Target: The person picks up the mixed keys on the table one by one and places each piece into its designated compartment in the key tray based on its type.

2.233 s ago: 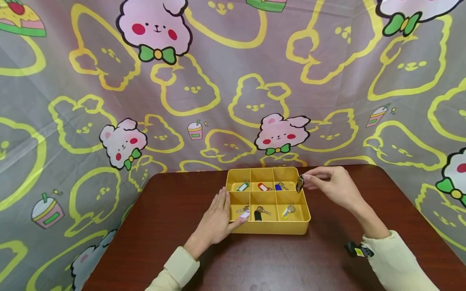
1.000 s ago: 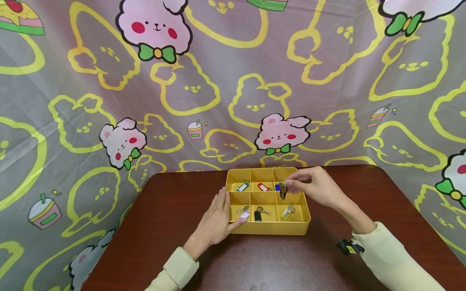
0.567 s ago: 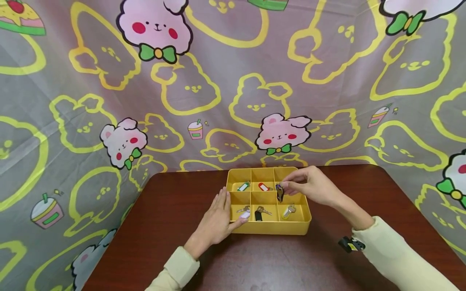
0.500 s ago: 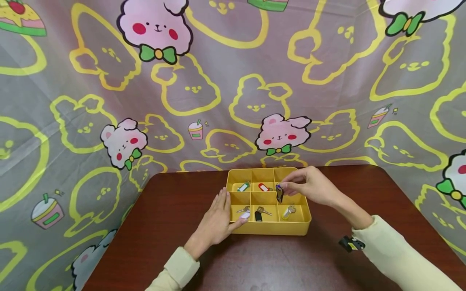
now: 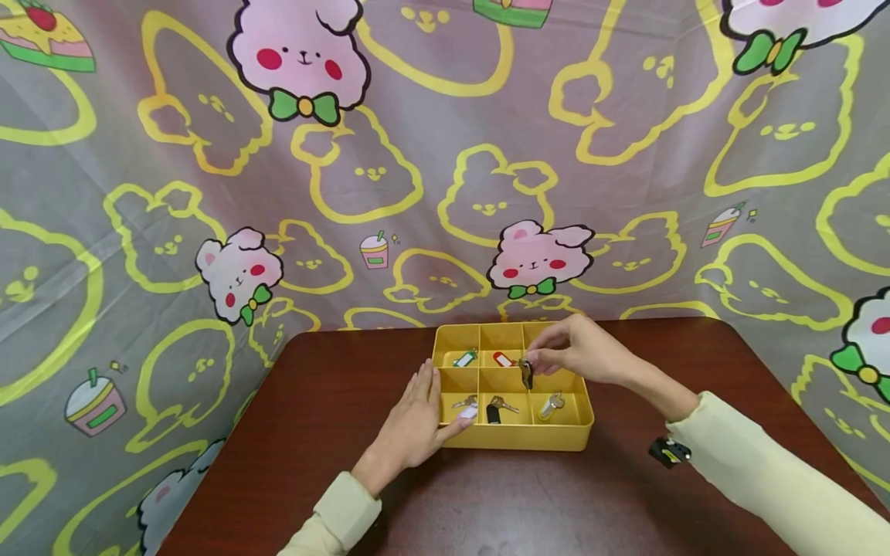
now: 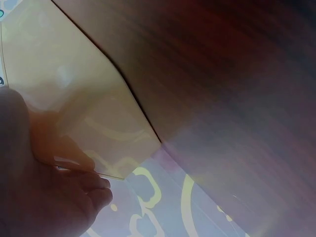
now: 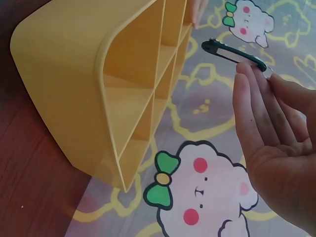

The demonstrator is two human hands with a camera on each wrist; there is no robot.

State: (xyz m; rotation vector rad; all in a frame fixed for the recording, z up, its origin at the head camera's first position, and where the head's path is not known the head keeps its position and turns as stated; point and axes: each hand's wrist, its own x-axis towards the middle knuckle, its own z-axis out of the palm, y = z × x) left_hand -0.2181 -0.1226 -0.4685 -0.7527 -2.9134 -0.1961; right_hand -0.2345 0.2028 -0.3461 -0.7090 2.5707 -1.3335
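Note:
My right hand (image 5: 584,351) pinches a key ring with a dark key tag (image 5: 527,374) between thumb and fingers. It hangs over the yellow divided box (image 5: 514,437), near the dividers between the middle and right columns. The right wrist view shows this tag (image 7: 234,55) with a pale label; its key is mostly hidden. My left hand (image 5: 410,421) lies along the box's left side, fingers straight, thumb over the front rim. Tagged keys lie in the compartments: green (image 5: 465,358) and red (image 5: 504,359) at the back; white (image 5: 469,410), black (image 5: 493,411) and yellow (image 5: 549,406) in front.
The box stands on a dark brown tabletop (image 5: 480,502) near its back edge. Behind and beside the table hangs a grey-pink curtain (image 5: 431,193) with cartoon prints. My right hand covers most of the back right compartment. A small black device (image 5: 670,451) sits at my right cuff.
My right hand has carried the tagged key leftward from the box's right edge to over the middle dividers. It now hides the blue tag seen earlier. My left hand has stayed put.

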